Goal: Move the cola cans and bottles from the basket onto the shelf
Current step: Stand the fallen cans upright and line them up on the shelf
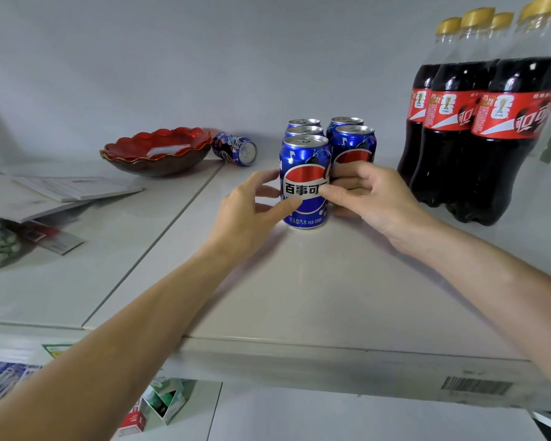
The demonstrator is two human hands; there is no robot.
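Several blue cola cans stand upright in two rows on the white shelf [299, 297]. The front can [304, 183] of the left row is between both hands. My left hand [252, 208] holds its left side with thumb and fingers curled round it. My right hand [366, 192] pinches its right side, fingers curled in front of the neighbouring can [353, 144]. Several dark cola bottles [497, 128] with red labels and gold caps stand at the right. One more blue can [234, 148] lies on its side behind the left hand. The basket is out of view.
A red scalloped bowl [158, 152] sits at the back left beside the lying can. Papers and booklets [74, 189] lie on the left shelf section. Small boxes [164, 399] show on the level below the shelf's front edge.
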